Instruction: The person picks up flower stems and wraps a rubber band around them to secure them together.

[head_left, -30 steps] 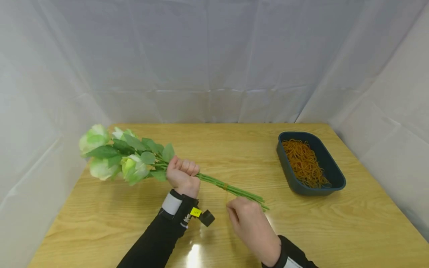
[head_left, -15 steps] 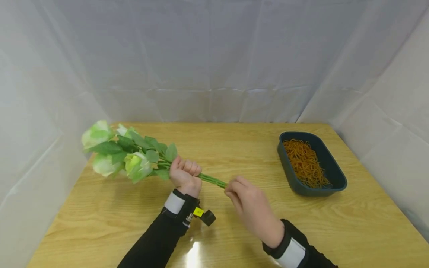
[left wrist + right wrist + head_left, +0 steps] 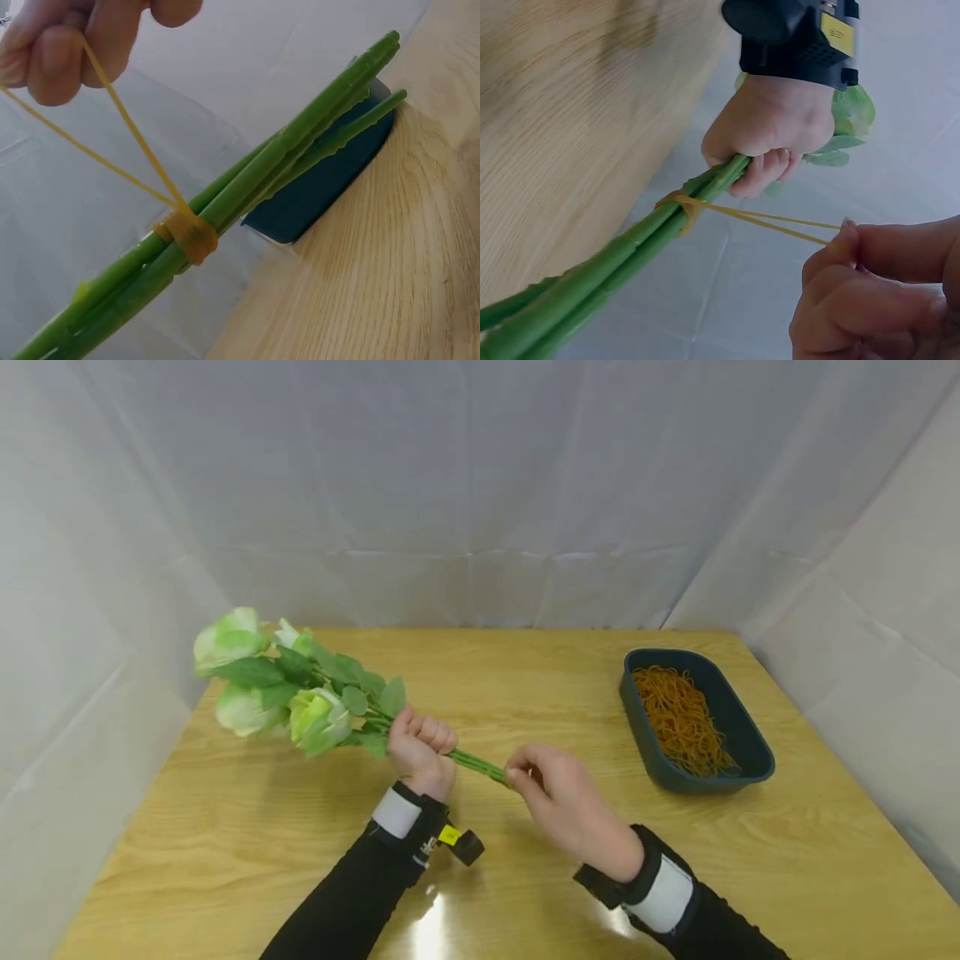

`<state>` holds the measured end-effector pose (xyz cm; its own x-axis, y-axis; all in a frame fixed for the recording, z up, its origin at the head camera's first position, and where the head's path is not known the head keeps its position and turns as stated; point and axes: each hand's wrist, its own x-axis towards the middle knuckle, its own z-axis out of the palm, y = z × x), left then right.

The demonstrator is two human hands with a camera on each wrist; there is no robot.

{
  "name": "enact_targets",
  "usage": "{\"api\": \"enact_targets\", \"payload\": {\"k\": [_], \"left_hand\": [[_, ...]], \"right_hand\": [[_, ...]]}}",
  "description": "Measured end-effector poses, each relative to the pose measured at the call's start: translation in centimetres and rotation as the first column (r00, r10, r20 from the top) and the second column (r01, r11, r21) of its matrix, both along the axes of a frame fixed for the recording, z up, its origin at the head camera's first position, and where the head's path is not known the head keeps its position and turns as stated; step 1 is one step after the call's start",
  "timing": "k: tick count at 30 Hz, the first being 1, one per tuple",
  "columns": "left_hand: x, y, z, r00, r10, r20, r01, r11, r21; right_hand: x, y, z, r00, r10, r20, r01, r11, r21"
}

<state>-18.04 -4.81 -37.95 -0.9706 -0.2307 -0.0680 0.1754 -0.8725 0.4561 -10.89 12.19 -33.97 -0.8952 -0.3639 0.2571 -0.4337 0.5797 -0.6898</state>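
A bunch of white-green artificial roses [image 3: 318,718] is held over the table, blooms to the left and stems slanting down to the right. My left hand [image 3: 422,756] grips the green stems just below the leaves. To its right, my right hand [image 3: 566,802] pinches a rubber band between thumb and fingers. In the left wrist view the rubber band [image 3: 189,236] is wound around the stems, and a stretched loop runs from it up to the right fingers. The right wrist view shows that loop pulled taut, away from the stems [image 3: 619,259].
A dark blue bin [image 3: 654,752] with a heap of rubber bands [image 3: 678,722] stands on the right of the wooden table [image 3: 540,685]. White sheeting [image 3: 465,510] hangs behind the table and on both sides.
My right hand has moved up from below the stem ends to beside the wound band, its wrist turning. The left hand and roses have shifted slightly right and up.
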Motion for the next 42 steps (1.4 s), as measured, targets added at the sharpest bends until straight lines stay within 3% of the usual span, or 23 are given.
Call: {"api": "enact_targets", "payload": {"k": [4,8,13,22,35,42], "left_hand": [[0.0,0.1,-0.1,1.0,-0.027,-0.009,0.027,0.999,-0.026],[-0.1,-0.2,0.1,1.0,-0.019,-0.01,0.019,1.0,-0.017],[-0.2,-0.7,0.5,1.0,-0.014,-0.02,0.013,1.0,-0.027],[-0.6,-1.6,1.0,1.0,-0.017,-0.009,0.017,1.0,-0.02],[-0.6,-2.3,1.4,0.997,-0.067,0.022,0.066,0.997,0.041],[-0.7,-2.5,1.8,0.996,-0.084,0.043,0.081,0.994,0.07]], "right_hand": [[-0.5,0.5,1.2,0.986,-0.024,0.166,0.028,0.999,-0.023],[-0.8,1.1,2.4,0.977,-0.051,0.206,0.051,0.999,0.005],[-0.8,2.0,3.3,0.979,-0.069,0.193,0.057,0.996,0.066],[-0.5,3.9,3.6,0.981,-0.111,0.161,0.088,0.985,0.145],[-0.2,5.8,1.8,0.99,-0.133,0.056,0.123,0.981,0.152],[-0.1,6.7,0.2,0.984,-0.165,0.066,0.158,0.982,0.106]]}}
